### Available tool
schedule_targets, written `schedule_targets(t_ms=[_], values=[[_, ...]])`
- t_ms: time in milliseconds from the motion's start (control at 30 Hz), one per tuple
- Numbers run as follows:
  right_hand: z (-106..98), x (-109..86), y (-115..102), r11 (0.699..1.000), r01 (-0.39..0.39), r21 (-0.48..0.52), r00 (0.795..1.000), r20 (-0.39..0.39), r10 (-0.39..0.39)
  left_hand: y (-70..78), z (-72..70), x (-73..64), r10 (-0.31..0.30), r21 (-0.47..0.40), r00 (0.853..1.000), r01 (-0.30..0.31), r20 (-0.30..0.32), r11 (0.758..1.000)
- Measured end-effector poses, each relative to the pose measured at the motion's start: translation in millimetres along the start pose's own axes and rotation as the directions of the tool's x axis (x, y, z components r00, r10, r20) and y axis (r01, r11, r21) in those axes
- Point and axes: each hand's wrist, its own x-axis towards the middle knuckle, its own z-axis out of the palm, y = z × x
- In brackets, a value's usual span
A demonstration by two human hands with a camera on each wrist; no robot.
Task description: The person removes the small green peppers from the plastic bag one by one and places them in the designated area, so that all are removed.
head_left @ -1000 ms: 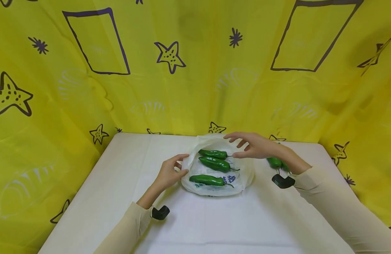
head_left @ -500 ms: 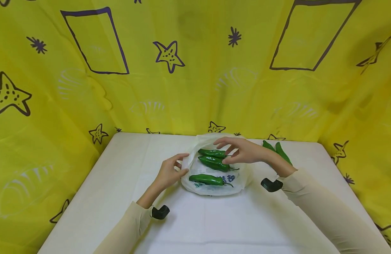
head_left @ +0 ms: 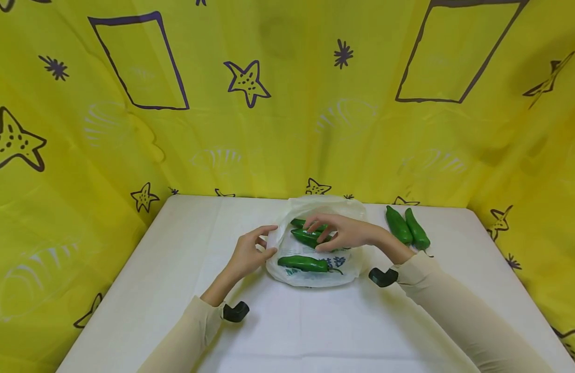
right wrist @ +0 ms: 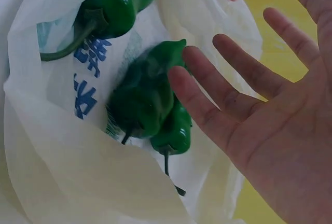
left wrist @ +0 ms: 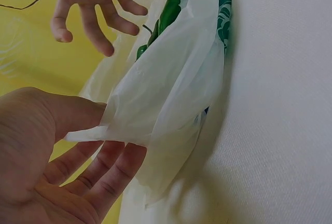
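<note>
A whitish plastic bag (head_left: pixel 310 281) lies spread on the table with its mouth up, three green peppers inside. The front pepper (head_left: pixel 303 263) lies apart, over printed lettering; the middle pepper (head_left: pixel 306 238) and back pepper (head_left: pixel 297 223) lie side by side, partly covered by a hand in the head view. My left hand (head_left: pixel 245 254) pinches the bag's left rim between thumb and fingers, as the left wrist view shows. Over the two rear peppers hovers my right hand (head_left: pixel 347 231), fingers spread and palm bare; its fingertips come close to the middle pepper (right wrist: pixel 142 92) in the right wrist view.
Two more green peppers, one left (head_left: pixel 397 225) and one right (head_left: pixel 417 229), lie outside the bag at the table's back right. The white-covered table (head_left: pixel 268 331) is bordered by a yellow patterned curtain (head_left: pixel 287 129) at the back and sides.
My right hand has moved left and slightly down, from the bag's right edge to above the two rear peppers, uncovering the pair at the back right. The left hand keeps its hold.
</note>
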Motion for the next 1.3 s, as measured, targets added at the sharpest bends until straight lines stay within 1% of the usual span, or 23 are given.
schedule_targets(t_ms=[133, 300, 400, 567, 733, 867, 1100, 1300], values=[[7, 6.0, 3, 1.0, -0.019, 0.01, 0.999, 0.035, 0.018, -0.9, 0.1, 0.4, -0.001, 0.003, 1.0, 0.001, 0.0, 1.0], [14, 11.2, 7, 0.999, -0.039, 0.001, 0.996, 0.084, 0.038, -1.3, 0.4, 1.1, 0.032, 0.003, 0.999, -0.032, -0.01, 0.999], [17, 13.0, 8, 0.999, -0.038, -0.028, 0.992, 0.12, 0.041, -1.1, 0.3, 1.5, 0.039, 0.001, 0.999, -0.039, -0.008, 0.999], [21, 16.1, 8, 0.996, -0.051, -0.077, 0.983, 0.173, 0.064, -1.1, 0.2, 1.8, 0.032, 0.003, 0.999, -0.032, -0.002, 0.999], [25, 19.8, 8, 0.989, -0.092, -0.114, 0.97, 0.216, 0.115, -0.1, 0.3, 2.3, 0.028, -0.002, 1.0, -0.028, 0.0, 1.0], [26, 22.3, 9, 0.985, -0.103, -0.14, 0.964, 0.228, 0.134, 0.1, 0.4, 1.9, 0.029, -0.007, 1.0, -0.029, -0.005, 1.0], [27, 25.0, 9, 0.977, -0.109, -0.182, 0.963, 0.224, 0.149, -0.7, 0.2, 1.5, 0.043, -0.012, 0.999, -0.043, -0.003, 0.999], [30, 27.0, 9, 0.976, -0.121, -0.181, 0.964, 0.213, 0.159, -0.5, 0.7, 1.2, 0.039, -0.013, 0.999, -0.039, -0.002, 0.999]])
